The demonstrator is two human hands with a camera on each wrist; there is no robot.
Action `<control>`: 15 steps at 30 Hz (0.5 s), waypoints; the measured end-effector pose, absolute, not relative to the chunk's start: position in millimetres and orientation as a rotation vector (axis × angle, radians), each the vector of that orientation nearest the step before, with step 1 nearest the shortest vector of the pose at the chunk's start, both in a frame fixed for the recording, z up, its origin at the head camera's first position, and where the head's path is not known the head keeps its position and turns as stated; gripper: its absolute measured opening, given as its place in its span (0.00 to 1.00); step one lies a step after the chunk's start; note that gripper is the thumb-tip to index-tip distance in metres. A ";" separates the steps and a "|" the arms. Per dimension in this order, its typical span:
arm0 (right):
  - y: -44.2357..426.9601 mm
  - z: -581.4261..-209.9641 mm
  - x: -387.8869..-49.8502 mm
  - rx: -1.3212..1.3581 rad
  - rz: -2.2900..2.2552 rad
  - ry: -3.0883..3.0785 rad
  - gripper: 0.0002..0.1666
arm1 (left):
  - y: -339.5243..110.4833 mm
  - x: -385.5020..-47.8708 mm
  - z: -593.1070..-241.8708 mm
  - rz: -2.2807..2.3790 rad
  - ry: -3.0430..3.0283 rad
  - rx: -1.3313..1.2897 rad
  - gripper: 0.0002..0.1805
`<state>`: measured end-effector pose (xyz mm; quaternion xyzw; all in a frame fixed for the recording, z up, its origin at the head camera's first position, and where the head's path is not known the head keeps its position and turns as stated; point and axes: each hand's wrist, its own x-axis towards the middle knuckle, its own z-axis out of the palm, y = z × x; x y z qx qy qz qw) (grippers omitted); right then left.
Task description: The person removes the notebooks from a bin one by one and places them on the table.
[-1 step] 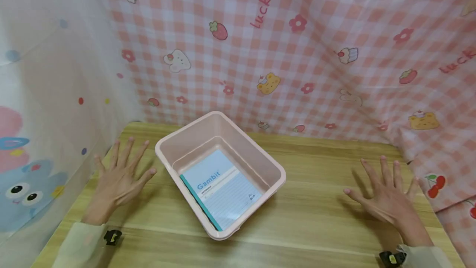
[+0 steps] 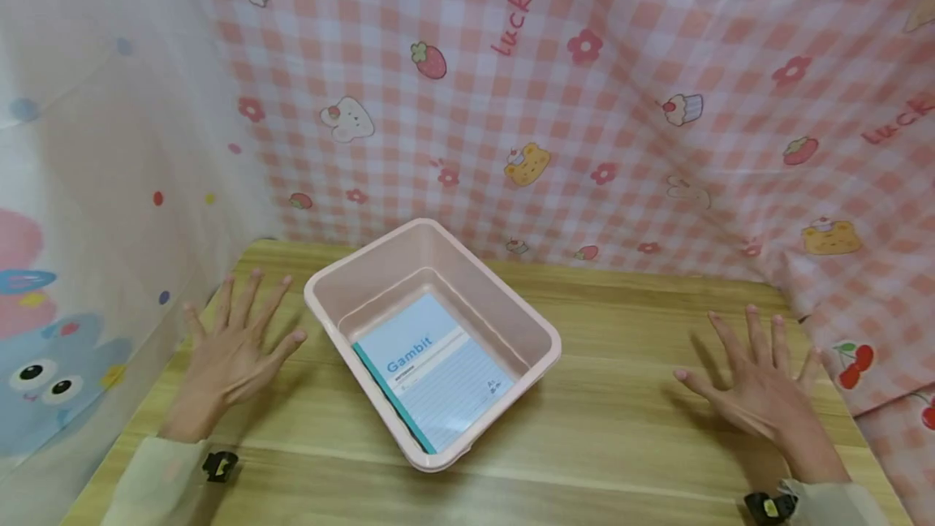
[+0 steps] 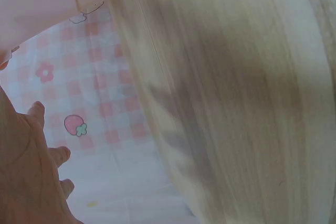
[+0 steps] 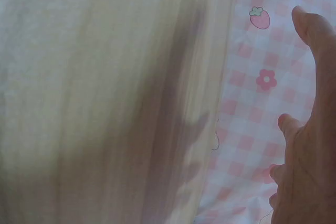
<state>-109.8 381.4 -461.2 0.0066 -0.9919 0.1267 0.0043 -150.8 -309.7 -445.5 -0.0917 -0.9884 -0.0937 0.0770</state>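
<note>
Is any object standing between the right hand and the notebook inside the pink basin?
Only the near right wall of the basin stands between the right hand and the notebook. The basin's top is open; nothing else visible intervenes.

Left hand (image 2: 228, 364), right hand (image 2: 765, 396) — well apart, backs up — fingers (image 2: 247, 299) splayed, thumbs (image 2: 283, 350) angled inward.

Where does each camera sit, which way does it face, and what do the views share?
Head: on the head, forward and down at pink bin, notebook and table; left hand and right hand show.
Left wrist: on that wrist, facing table and checked cloth; left hand shows partly.
Right wrist: on that wrist, facing table and checked cloth; right hand shows partly.
Both wrist views share table and checked cloth.
</note>
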 end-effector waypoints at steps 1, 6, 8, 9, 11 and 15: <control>381.1 -460.4 -110.0 0.022 0.396 -3.108 0.61 | -309.5 -151.0 -445.0 -0.281 -2.961 -0.277 0.44; 375.9 -454.5 -113.4 0.046 0.420 -3.100 0.60 | -306.9 -150.3 -441.2 -0.297 -2.947 -0.284 0.43; 371.1 -451.4 -116.1 0.063 0.430 -3.091 0.60 | -304.7 -149.5 -439.0 -0.314 -2.936 -0.287 0.43; 368.1 -449.8 -117.5 0.071 0.428 -3.091 0.60 | -303.3 -149.5 -437.8 -0.332 -2.930 -0.293 0.43; 361.9 -446.4 -120.2 0.095 0.428 -3.082 0.60 | -300.2 -149.0 -435.4 -0.373 -2.916 -0.310 0.43; 349.6 -441.6 -125.5 0.145 0.436 -3.065 0.59 | -293.6 -146.5 -431.4 -0.456 -2.879 -0.358 0.42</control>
